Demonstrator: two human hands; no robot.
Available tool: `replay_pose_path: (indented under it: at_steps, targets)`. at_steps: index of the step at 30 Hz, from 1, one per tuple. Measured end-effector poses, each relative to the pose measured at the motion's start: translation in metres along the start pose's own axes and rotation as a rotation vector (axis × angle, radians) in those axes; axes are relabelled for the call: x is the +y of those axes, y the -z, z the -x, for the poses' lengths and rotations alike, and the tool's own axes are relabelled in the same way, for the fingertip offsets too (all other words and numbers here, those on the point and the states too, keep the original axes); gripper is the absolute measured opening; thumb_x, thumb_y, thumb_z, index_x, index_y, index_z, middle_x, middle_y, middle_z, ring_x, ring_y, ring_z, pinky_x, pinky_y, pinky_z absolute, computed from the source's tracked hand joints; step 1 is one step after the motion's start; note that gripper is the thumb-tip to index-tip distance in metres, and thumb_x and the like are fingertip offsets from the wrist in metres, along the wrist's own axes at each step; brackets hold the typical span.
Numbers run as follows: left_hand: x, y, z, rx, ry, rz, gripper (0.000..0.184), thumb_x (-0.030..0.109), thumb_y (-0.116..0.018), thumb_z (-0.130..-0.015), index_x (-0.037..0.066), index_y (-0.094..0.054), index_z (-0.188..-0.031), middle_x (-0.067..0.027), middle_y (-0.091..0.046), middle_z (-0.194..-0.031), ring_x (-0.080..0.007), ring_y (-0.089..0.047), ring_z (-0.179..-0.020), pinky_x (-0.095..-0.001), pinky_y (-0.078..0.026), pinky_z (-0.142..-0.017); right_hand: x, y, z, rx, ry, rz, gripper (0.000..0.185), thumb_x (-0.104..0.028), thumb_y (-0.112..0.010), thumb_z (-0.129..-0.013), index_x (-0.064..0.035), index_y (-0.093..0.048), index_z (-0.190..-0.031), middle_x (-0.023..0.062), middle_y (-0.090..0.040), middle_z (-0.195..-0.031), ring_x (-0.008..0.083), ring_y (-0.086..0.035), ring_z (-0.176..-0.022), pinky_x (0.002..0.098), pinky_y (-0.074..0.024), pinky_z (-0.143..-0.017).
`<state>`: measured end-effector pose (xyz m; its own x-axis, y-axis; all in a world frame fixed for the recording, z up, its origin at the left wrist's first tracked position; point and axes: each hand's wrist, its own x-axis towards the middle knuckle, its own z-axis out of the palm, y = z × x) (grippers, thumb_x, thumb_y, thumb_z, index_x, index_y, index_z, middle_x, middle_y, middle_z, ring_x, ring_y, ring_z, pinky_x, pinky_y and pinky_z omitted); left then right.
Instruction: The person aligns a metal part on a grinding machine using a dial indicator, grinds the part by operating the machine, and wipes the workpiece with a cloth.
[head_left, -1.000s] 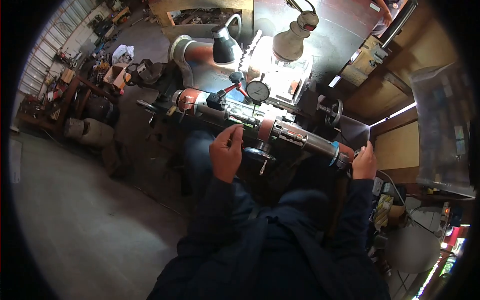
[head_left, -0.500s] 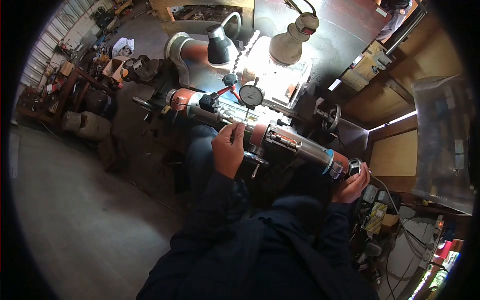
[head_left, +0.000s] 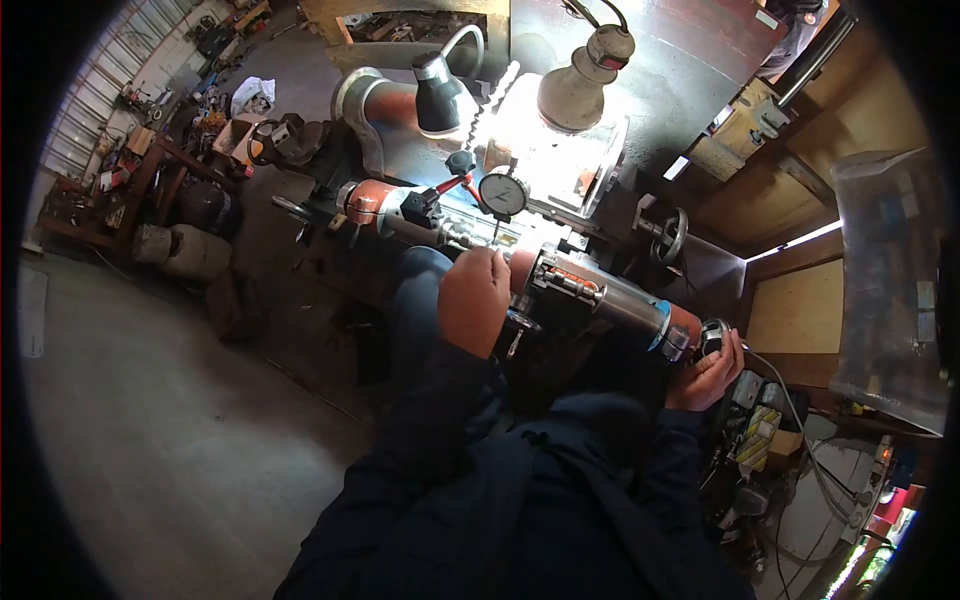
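My left hand (head_left: 474,300) is closed, its fingertips up against the long metal fixture just below the dial indicator (head_left: 503,193). Its back is turned to me, so whatever the fingers pinch is hidden. The indicator hangs from a red-and-black jointed arm (head_left: 440,193), its stem pointing down beside my fingertips. At the fixture's right end, my right hand (head_left: 705,375) curls around a shiny round metal knob (head_left: 713,336). Between the hands lie an orange collar (head_left: 521,268) and a steel cylinder (head_left: 629,312) with a slot beside it.
A black lamp (head_left: 439,95) and a larger beige lamp (head_left: 575,92) light the machine from above. A handwheel (head_left: 670,236) stands behind the fixture at right. Tools and boxes crowd the lower right, beside a hanging clear plastic sheet (head_left: 885,290). Gas cylinders (head_left: 180,250) lie at left.
My left hand has shifted slightly right along the fixture and rolled over, so its back now covers the fingertips. My right hand stays at the knob. The whole view has moved a little.
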<state>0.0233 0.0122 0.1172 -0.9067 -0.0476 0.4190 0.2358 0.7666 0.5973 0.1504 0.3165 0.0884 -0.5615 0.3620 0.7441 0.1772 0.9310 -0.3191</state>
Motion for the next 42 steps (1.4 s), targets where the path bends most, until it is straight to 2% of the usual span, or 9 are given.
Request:
replay_pose_path:
  at_steps: [4,7,14,17,20,33,36,39,42]
  targets:
    - [0.009,-0.001,0.001,-0.052,0.069,-0.127,0.02,0.016,-0.062,-0.093,0.002,-0.059,-0.079,-0.0187,-0.064,-0.081,-0.0402,-0.062,-0.076,-0.0495,-0.048,-0.064,-0.002,0.003,-0.001,-0.018,-0.006,-0.031,0.035,-0.016,-0.036,-0.104,0.0022,-0.058,-0.124,0.0223,-0.056,-0.13,0.0383,-0.053,-0.122,0.0488,-0.0437,-0.104]
    - [0.003,0.011,-0.003,-0.106,-0.047,-0.131,0.019,0.017,-0.061,-0.093,0.001,-0.061,-0.082,-0.0201,-0.064,-0.082,-0.0407,-0.062,-0.076,-0.0493,-0.048,-0.065,0.001,0.005,0.001,-0.055,-0.007,-0.031,0.035,-0.017,-0.036,-0.105,0.0016,-0.057,-0.127,0.0217,-0.054,-0.133,0.039,-0.051,-0.125,0.0487,-0.0427,-0.106]
    - [-0.016,0.017,-0.018,-0.21,-0.111,0.072,0.016,0.016,-0.062,-0.092,0.002,-0.062,-0.085,-0.0198,-0.065,-0.083,-0.0406,-0.064,-0.082,-0.0491,-0.049,-0.068,-0.002,0.009,0.0,-0.082,-0.05,-0.107,0.035,-0.017,-0.039,-0.105,0.0014,-0.056,-0.128,0.0213,-0.052,-0.135,0.0393,-0.049,-0.129,0.0469,-0.0424,-0.107]
    - [-0.017,0.016,-0.018,-0.208,-0.134,0.097,0.012,0.012,-0.064,-0.09,0.001,-0.064,-0.087,-0.0212,-0.065,-0.084,-0.0416,-0.064,-0.081,-0.047,-0.049,-0.067,0.005,0.012,-0.004,-0.125,0.019,-0.036,0.035,-0.017,-0.041,-0.104,0.0021,-0.054,-0.13,0.0219,-0.054,-0.135,0.0389,-0.051,-0.127,0.0455,-0.0442,-0.104]
    - [-0.029,0.018,-0.025,-0.241,-0.227,0.163,0.012,0.013,-0.065,-0.09,0.001,-0.064,-0.088,-0.0205,-0.065,-0.084,-0.042,-0.064,-0.082,-0.0476,-0.049,-0.068,0.008,0.014,-0.018,-0.222,-0.167,-0.221,0.036,-0.016,-0.044,-0.103,0.0031,-0.053,-0.131,0.0223,-0.056,-0.133,0.0382,-0.055,-0.125,0.0444,-0.0456,-0.102]
    - [-0.046,0.022,-0.046,-0.401,-0.399,0.099,0.01,0.013,-0.066,-0.087,0.004,-0.06,-0.087,-0.0162,-0.066,-0.084,-0.04,-0.064,-0.081,-0.0489,-0.049,-0.067,0.02,0.007,-0.017,-0.234,-0.142,-0.163,0.035,-0.014,-0.048,-0.101,0.0015,-0.055,-0.131,0.021,-0.062,-0.128,0.0377,-0.06,-0.118,0.0431,-0.0486,-0.099]
    - [-0.048,0.022,-0.05,-0.426,-0.41,0.098,0.01,0.013,-0.066,-0.087,0.004,-0.06,-0.087,-0.0162,-0.067,-0.084,-0.0399,-0.064,-0.081,-0.0482,-0.049,-0.068,0.019,0.01,-0.019,-0.255,-0.108,-0.14,0.035,-0.015,-0.046,-0.102,0.0006,-0.055,-0.132,0.0202,-0.062,-0.128,0.0354,-0.061,-0.117,0.0415,-0.0486,-0.098]
    - [-0.045,0.027,-0.054,-0.458,-0.407,0.096,0.011,0.013,-0.066,-0.087,0.004,-0.061,-0.087,-0.0161,-0.067,-0.084,-0.0396,-0.064,-0.081,-0.0477,-0.049,-0.068,0.018,0.031,-0.031,-0.463,-0.305,-0.491,0.034,-0.016,-0.045,-0.104,0.0004,-0.057,-0.131,0.0184,-0.063,-0.127,0.0313,-0.061,-0.117,0.0395,-0.0475,-0.099]
    - [-0.044,0.029,-0.056,-0.483,-0.408,0.106,0.011,0.014,-0.067,-0.087,0.004,-0.062,-0.088,-0.0156,-0.067,-0.084,-0.0392,-0.064,-0.082,-0.0475,-0.05,-0.068,0.052,0.036,-0.035,-0.404,-0.269,-0.449,0.034,-0.017,-0.043,-0.105,0.0001,-0.058,-0.129,0.0167,-0.063,-0.126,0.0275,-0.061,-0.115,0.0375,-0.0464,-0.099]
